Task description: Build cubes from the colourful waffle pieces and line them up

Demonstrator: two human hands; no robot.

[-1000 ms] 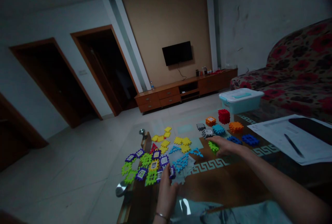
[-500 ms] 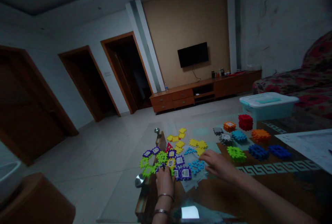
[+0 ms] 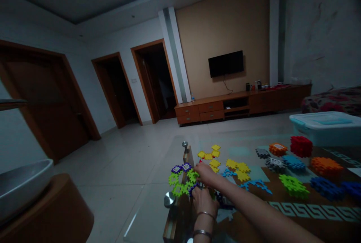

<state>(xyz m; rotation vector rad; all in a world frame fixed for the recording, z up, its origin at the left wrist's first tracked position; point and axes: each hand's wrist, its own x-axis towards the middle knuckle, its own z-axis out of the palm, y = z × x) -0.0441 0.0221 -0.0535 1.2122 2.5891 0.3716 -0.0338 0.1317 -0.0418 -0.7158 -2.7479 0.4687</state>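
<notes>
Bracelets circle the wrist of my left hand, whose fingers are curled at a purple notched plastic tile. This tile borders joined green tiles. My right hand reaches across above the left, its fingers bent together at the right edge of the green tiles; whatever they pinch is hidden. Purple tiles with white window panels sit at the far side of the green ones. Light blue pieces lie to the right of my right forearm. Dark tiles under my right forearm are mostly covered.
Yellow tiles lie beyond my hands on the glass table. Stacks of tiles, including red, orange and lime green, stand at right. Behind them is a lidded turquoise box. Metal fittings rise near the table's left side.
My right hand has moved left, from beside the light blue pieces to the green tiles next to my left hand. The camera has turned left, so the scene sits further right.
</notes>
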